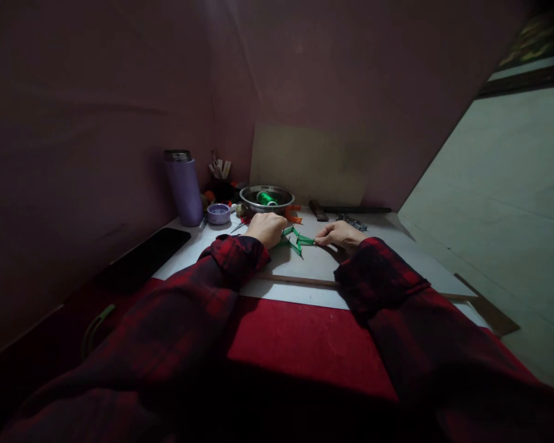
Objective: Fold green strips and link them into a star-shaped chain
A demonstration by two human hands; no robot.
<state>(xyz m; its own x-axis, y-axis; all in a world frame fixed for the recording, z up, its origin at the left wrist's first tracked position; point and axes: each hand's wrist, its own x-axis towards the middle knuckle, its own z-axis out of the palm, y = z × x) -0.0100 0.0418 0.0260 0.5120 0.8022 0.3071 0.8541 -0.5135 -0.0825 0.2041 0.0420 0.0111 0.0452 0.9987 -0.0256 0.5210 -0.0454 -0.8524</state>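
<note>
Green thread [298,237] is wound around several small upright nails on a white board [305,266], forming a star-like outline. My left hand [266,229] is closed at the left side of this outline, its fingertips turned away from view, so what they hold is hidden. At the right tip of the outline, my right hand [339,235] pinches the green thread beside a nail. An orange-handled tool [294,213] lies just behind my left hand. Beyond it, a spool of green thread [266,199] rests in a steel bowl [247,198].
A purple tumbler [183,191] and a small purple dish [218,214] stand to the left. Nearer lies a black phone-like slab [143,258]. A hammer [319,210] and a metal tool [352,222] lie at the back right. Pink fabric [120,111] hangs around the workspace.
</note>
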